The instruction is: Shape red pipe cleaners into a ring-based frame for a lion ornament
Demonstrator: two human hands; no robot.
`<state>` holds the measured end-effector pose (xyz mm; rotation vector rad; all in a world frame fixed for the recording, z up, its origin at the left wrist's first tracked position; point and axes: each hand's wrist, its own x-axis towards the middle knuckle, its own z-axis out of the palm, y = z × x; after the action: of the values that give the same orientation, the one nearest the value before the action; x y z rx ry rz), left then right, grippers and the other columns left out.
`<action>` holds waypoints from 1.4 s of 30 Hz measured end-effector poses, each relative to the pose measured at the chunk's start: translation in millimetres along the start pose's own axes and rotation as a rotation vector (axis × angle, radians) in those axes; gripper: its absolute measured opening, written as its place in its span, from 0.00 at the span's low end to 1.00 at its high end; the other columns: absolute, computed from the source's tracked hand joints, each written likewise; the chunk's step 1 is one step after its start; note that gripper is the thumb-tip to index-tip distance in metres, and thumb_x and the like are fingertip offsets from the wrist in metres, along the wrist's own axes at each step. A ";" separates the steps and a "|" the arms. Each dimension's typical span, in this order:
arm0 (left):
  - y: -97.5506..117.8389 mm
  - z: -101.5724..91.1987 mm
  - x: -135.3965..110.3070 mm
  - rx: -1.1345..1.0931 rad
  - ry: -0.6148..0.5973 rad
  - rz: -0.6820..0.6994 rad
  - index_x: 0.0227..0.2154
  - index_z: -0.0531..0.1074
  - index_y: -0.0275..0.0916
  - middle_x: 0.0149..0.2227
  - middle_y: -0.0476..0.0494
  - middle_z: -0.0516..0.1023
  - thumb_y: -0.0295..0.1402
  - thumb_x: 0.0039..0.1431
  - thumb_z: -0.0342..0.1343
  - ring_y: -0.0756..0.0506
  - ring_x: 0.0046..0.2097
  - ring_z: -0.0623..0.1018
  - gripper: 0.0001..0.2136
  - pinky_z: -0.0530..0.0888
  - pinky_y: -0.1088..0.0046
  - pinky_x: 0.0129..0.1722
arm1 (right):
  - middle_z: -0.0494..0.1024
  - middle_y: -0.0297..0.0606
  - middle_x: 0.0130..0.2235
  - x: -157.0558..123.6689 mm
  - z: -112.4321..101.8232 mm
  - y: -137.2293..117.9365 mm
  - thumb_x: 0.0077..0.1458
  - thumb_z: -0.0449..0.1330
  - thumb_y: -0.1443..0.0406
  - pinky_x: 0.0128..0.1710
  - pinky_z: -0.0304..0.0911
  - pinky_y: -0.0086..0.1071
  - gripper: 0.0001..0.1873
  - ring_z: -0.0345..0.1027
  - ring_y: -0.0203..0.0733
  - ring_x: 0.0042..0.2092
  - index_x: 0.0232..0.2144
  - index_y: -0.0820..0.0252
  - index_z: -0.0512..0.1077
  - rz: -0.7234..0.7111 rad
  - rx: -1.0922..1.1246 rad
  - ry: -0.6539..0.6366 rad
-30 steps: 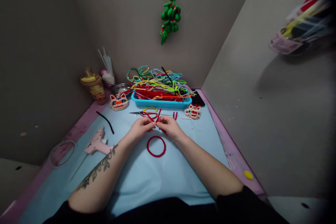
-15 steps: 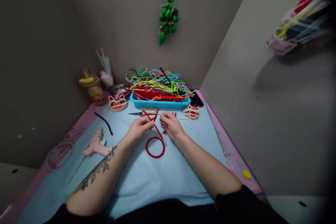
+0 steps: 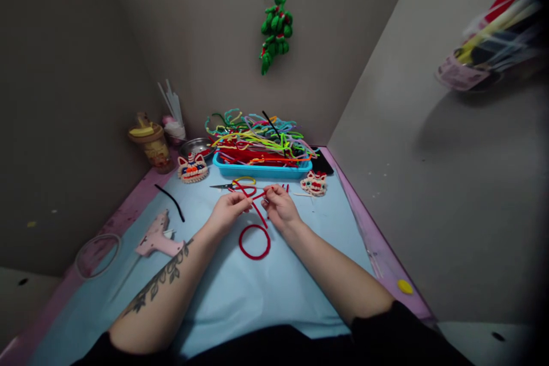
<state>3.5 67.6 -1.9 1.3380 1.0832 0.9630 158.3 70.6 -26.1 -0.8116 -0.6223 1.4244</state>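
My left hand pinches a red pipe cleaner between thumb and fingers, over the middle of the blue sheet. Strands of it cross at the fingertips, and one end slants down to the right. A red strand runs from there to my right hand, whose fingertips are closed on it. Just below both hands lies a red pipe-cleaner ring; whether it joins the held strands I cannot tell. Behind my left hand rest scissors with dark blades, partly covered by red strands. Short red pieces lie behind my right fingers.
A blue tray heaped with coloured pipe cleaners stands at the back. Lion-head pieces sit left and right of it. A pink glue gun and a black pipe cleaner lie left. Grey walls enclose the table.
The strand that stood upright between my hands now slants right into my right fingertips, which have taken hold of it. My left hand stays almost in place.
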 end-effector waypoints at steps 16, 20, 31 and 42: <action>-14.5 2.1 6.2 0.008 0.114 -0.025 0.22 0.69 0.36 0.19 0.53 0.68 0.45 0.45 0.61 0.52 0.23 0.65 0.15 0.60 0.76 0.24 | 0.70 0.29 0.21 -11.5 5.3 3.9 0.39 0.66 0.61 0.26 0.54 0.27 0.11 0.61 0.31 0.24 0.25 0.60 0.70 0.008 -0.503 -0.200; -12.5 -0.3 6.8 0.037 0.131 -0.034 0.21 0.69 0.37 0.18 0.51 0.69 0.45 0.46 0.60 0.52 0.22 0.66 0.15 0.61 0.76 0.24 | 0.71 0.30 0.23 1.9 -5.5 -16.3 0.40 0.64 0.60 0.24 0.53 0.27 0.11 0.61 0.33 0.25 0.26 0.60 0.71 0.009 -0.567 -0.154; -12.2 -16.1 14.2 -0.047 0.280 -0.032 0.21 0.71 0.37 0.19 0.50 0.70 0.44 0.45 0.61 0.51 0.23 0.66 0.14 0.61 0.76 0.24 | 0.75 0.36 0.28 36.2 -78.8 -69.8 0.46 0.58 0.70 0.35 0.58 0.32 0.05 0.66 0.40 0.32 0.25 0.60 0.74 -0.245 -1.503 -0.136; -12.6 -12.6 12.4 -0.073 0.272 -0.046 0.22 0.70 0.38 0.20 0.50 0.71 0.45 0.43 0.62 0.51 0.24 0.68 0.15 0.62 0.76 0.25 | 0.68 0.43 0.38 25.7 -64.3 -48.2 0.55 0.54 0.70 0.38 0.52 0.34 0.09 0.57 0.46 0.42 0.30 0.58 0.74 -0.388 -1.998 -0.509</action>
<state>-6.5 82.4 -14.2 1.1392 1.2649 1.1624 240.3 90.4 -28.6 -1.5971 -2.5400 0.1757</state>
